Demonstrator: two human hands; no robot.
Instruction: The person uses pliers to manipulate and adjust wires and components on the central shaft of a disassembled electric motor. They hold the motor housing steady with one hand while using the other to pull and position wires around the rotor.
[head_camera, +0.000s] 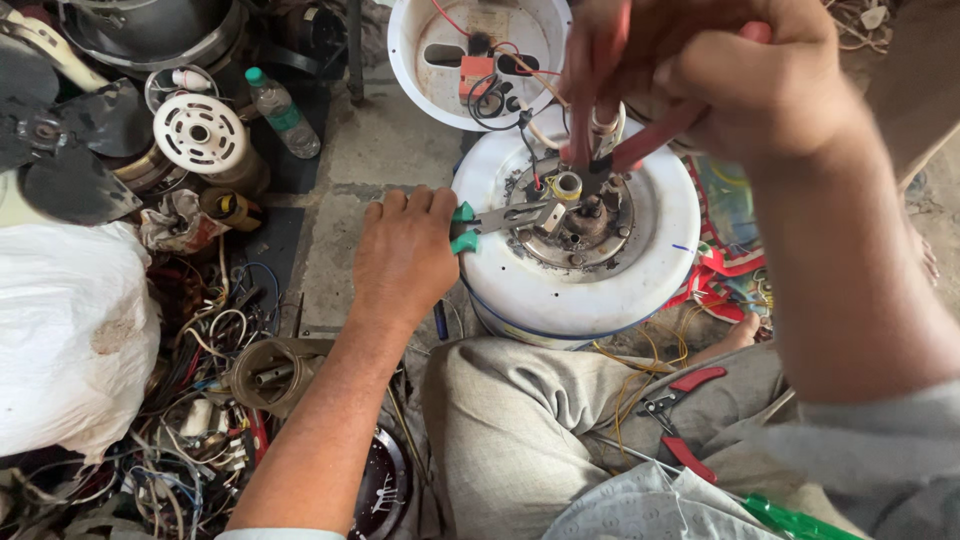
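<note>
1. A round white appliance body (585, 290) is seen upturned on the floor between the seated person's knees, with a metal mechanism (578, 215) exposed at its centre.
2. The mechanism is gripped from the left by green-handled pliers (500, 218), whose jaws are laid flat across the white rim and reach the edge of the metal plate.
3. These pliers are held by the left hand (405, 255); its fingers are curled together over the handles, knuckles up, and the hand lies just outside the white rim.
4. Red-handled pliers (640, 140) are brought down onto the mechanism from above by the right hand (740, 75); the fingers are wrapped closed round the handles, though the hand is blurred.
5. Little free room is left over the centre, where both tools meet beside a small yellow-ringed part (567, 186).
6. A second white round shell (410, 60) with red and black wires is set just beyond the far rim, almost touching.
7. A bare strip of concrete floor (350, 170) is left open to the left of the hand.
8. Further left, the space is filled by a tangle of wires (200, 400), a plastic bottle (283, 112) and a white sack (70, 330).
9. Another pair of red-handled cutters (680, 415) is laid on the person's lap.
</note>
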